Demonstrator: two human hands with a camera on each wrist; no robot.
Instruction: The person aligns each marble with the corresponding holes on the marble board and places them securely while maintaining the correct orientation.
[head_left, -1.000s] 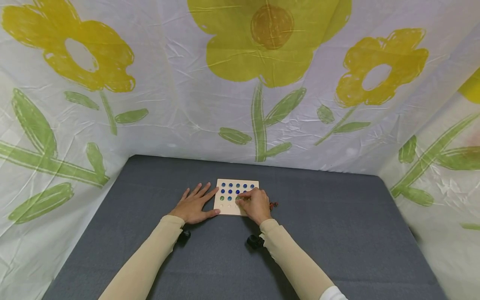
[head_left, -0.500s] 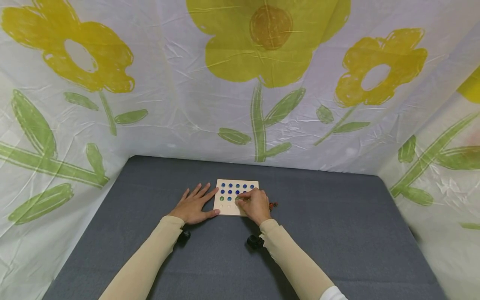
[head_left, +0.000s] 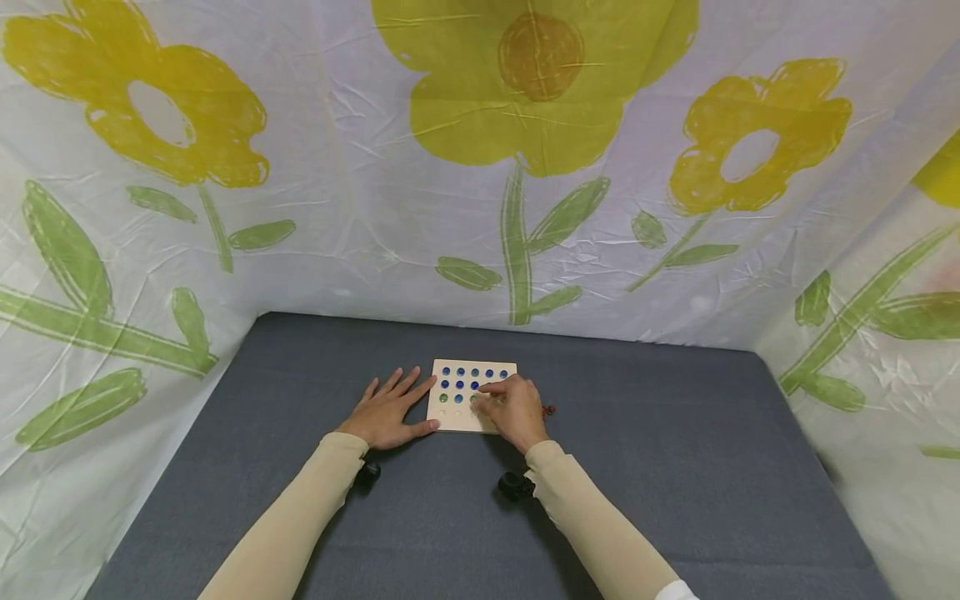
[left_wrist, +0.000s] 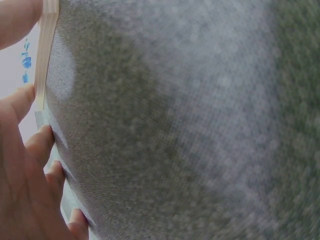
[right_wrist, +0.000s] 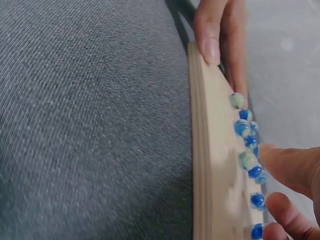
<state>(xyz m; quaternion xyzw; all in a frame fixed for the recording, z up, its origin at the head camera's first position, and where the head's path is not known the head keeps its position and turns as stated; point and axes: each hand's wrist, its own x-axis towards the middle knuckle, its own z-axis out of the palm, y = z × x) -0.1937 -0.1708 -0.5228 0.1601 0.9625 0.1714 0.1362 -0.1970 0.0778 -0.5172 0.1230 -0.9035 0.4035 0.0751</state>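
Across the grey-covered table point(head_left: 675, 467), cloth all round the work, I'd worry about runaways: nothing at its edges looks likely to stop a rolling ball. The wooden board point(head_left: 452, 423) lies flat, well in from the side edges and towards the far one; a sideways shove could skid it, and a jolt could unseat several balls together. Over on its left edge, my left hand point(head_left: 386, 417) is spread wide, holding nothing, thumb on the near-left corner, so if that brace eases, slipping gets likelier. And here's the right hand point(head_left: 516, 412), over the board's right half, thumb and forefinger parted; I see nothing held between them, though whether a tip grazes a marble I cannot tell. Right by those fingertips sits the green marble point(right_wrist: 247, 160), third row from the far edge; a trailing finger could flick it out. The blue marbles point(head_left: 460, 385) behind are packed close, so a low knuckle might knock one. Past the board's right edge, small reddish pieces point(head_left: 550, 410) lie loose; a careless sweep could scatter those.
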